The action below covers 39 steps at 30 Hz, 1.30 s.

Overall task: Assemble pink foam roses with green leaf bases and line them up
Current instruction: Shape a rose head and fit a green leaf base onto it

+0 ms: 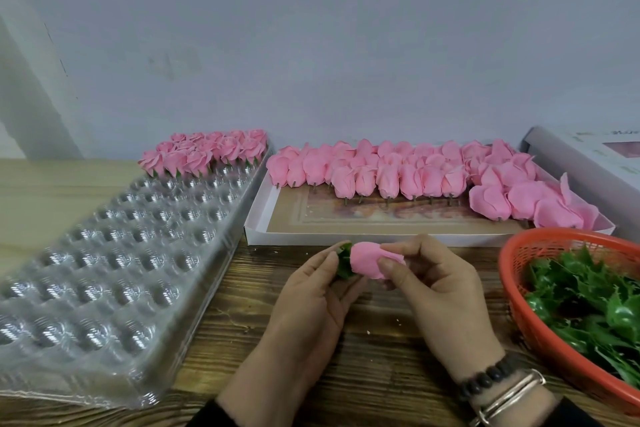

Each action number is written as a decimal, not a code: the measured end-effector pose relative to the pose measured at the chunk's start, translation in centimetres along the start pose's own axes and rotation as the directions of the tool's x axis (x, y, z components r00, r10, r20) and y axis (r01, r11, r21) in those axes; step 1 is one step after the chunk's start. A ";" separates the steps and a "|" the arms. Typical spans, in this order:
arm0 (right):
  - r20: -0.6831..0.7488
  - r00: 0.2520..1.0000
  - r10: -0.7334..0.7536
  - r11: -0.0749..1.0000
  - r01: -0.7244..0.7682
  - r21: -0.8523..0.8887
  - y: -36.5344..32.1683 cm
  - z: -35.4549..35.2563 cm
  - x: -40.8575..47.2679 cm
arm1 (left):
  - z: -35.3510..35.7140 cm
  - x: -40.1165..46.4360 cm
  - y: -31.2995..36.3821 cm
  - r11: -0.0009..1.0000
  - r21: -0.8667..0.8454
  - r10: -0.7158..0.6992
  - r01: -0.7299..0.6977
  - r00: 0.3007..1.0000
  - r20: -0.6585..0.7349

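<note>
A wooden counter (381, 340) bears a clear tray (114, 270) left of the hands (374, 291), a white box (346, 236) beyond, a red basket (516, 291) right.

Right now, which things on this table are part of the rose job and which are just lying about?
In the job: pink rose, green leaf base, both hands, clear tray, box of roses, red basket.
Lying about: white box, foam crumbs.
</note>
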State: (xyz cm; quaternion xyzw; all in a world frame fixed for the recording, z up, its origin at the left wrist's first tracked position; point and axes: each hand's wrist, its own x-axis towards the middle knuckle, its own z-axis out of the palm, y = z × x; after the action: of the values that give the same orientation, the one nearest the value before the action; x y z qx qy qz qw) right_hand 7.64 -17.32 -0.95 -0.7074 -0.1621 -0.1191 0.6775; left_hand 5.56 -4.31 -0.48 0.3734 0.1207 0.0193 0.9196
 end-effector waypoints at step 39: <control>-0.013 0.998 -0.059 0.977 0.056 -0.206 0.4 0.1 0.2 | -0.7 -0.3 -1.3 0.642 0.675 0.140 -0.365 0.921 0.365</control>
State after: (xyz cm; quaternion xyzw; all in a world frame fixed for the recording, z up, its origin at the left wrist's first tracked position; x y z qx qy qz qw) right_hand 7.96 -17.21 -1.22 -0.7677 -0.1629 -0.1614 0.5984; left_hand 5.07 -4.83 -1.76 0.7209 -0.0665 0.0460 0.6883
